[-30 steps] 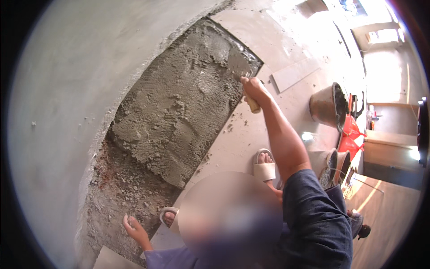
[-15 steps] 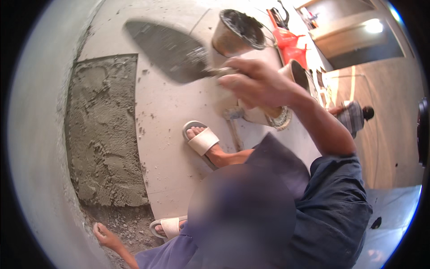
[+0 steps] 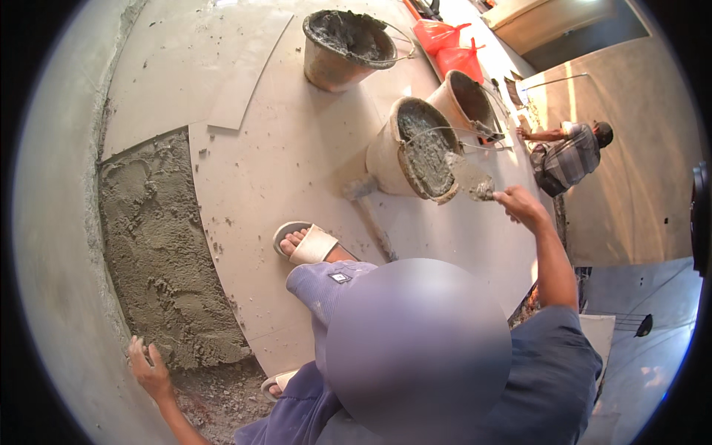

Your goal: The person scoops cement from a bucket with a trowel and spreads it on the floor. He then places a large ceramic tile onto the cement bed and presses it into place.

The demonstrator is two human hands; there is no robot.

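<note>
My right hand [image 3: 525, 208] is closed around the handle of a trowel [image 3: 472, 180]. The blade, smeared with wet mortar, reaches over the rim of a bucket [image 3: 384, 157] filled with grey mortar [image 3: 428, 148]. At the lower left, my left hand [image 3: 153, 373] is open, fingers apart, beside the wall [image 3: 63, 245] and close to the near end of a spread bed of mortar [image 3: 167, 259]. Whether its fingertips touch the wall, I cannot tell. The mortar bed fills a strip between the wall and the large floor tiles [image 3: 278, 156].
A mallet [image 3: 373, 221] lies near my sandalled foot [image 3: 308, 243]. Another mortar bucket [image 3: 345, 50] stands farther off, and a third bucket [image 3: 463, 104] sits behind the middle one. Red plastic bags [image 3: 452, 46] lie beyond. A co-worker [image 3: 572, 157] crouches at the right.
My right hand has moved right with the trowel, from high over the floor to the middle bucket. My left hand has opened and shifted slightly. The view has turned, showing more of the buckets.
</note>
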